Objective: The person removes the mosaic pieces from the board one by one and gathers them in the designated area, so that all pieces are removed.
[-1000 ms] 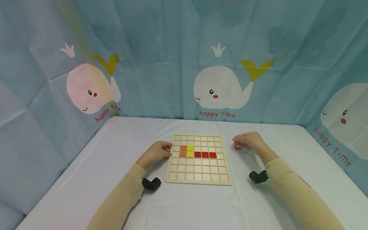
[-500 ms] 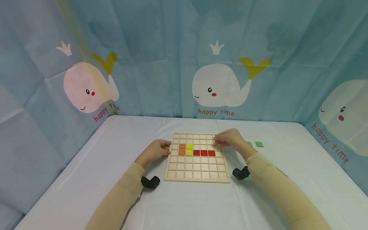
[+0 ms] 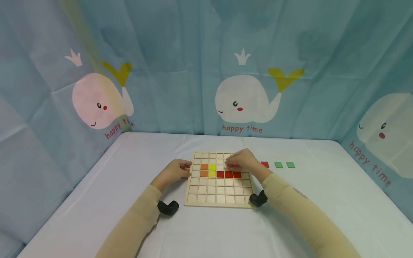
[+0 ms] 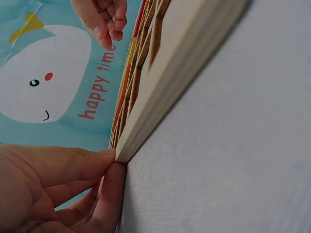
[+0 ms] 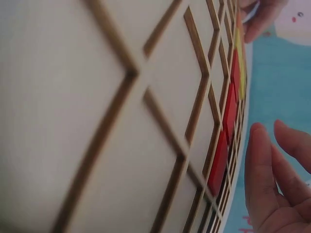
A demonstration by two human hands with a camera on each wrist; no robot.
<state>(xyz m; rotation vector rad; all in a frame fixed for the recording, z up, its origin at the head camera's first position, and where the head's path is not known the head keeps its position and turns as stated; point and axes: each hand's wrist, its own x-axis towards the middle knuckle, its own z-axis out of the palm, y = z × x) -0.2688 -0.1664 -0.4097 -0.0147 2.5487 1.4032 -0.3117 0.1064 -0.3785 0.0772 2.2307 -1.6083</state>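
A pale wooden grid board (image 3: 211, 197) lies on the table, its cells bearing two orange tiles (image 3: 204, 173), two yellow tiles (image 3: 212, 167) and three red tiles (image 3: 228, 174). At the board's left edge my left hand (image 3: 173, 172) grips the rim; in the left wrist view its thumb and fingertips meet the side of the wood. Over the upper right cells hovers my right hand (image 3: 243, 161), above the red row. The right wrist view shows a gap between its thumb and fingers (image 5: 262, 170), with no tile visible there. Cells beneath this hand are partly hidden.
Right of the board, a loose red tile (image 3: 264, 164) and two green tiles (image 3: 279, 165) lie in a row on the white tablecloth (image 3: 222, 233). Behind the table hangs a blue curtain (image 3: 180, 93) with whale prints.
My right hand has moved left, from the loose tiles beside the board to above its cells, uncovering the red and green tiles. My left hand has stayed at the board's edge.
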